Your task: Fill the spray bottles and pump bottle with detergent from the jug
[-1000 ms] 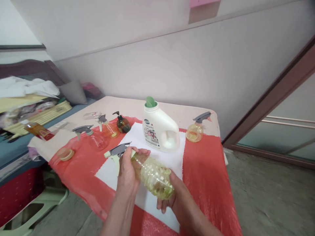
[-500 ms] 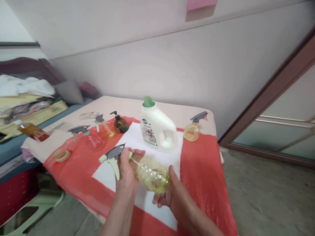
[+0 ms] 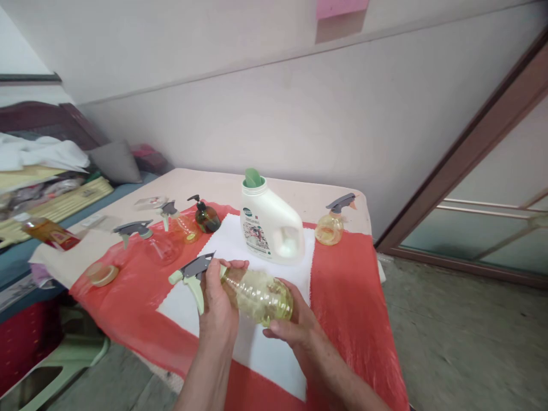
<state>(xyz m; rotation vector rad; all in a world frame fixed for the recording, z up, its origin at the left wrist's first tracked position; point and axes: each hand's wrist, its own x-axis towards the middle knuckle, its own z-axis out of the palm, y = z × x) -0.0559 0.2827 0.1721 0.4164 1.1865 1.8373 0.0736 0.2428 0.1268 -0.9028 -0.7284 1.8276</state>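
Note:
A clear yellow-green spray bottle (image 3: 257, 294) lies tilted on its side in the air, its grey and pale green trigger head pointing left. My left hand (image 3: 219, 302) is closed round its neck end, just below the trigger head. Around the base at the right, my right hand (image 3: 295, 322) is closed with the thumb in front. Beneath both hands lies a white cloth (image 3: 274, 365) on a red plastic sheet (image 3: 346, 308). Behind them stands a white detergent jug (image 3: 272, 220) with a green piece in its mouth.
Another spray bottle (image 3: 329, 228) stands at the right. On the left are a clear spray bottle (image 3: 162, 248), an orange spray bottle (image 3: 184, 227), a dark pump bottle (image 3: 208, 218), a round lid (image 3: 103, 275) and an amber bottle (image 3: 49, 233). A wall backs the table.
My right hand has shifted its grip on the bottle's base, the thumb moving from above to the near side. The bottle has turned slightly toward level. The whole view has shifted a little.

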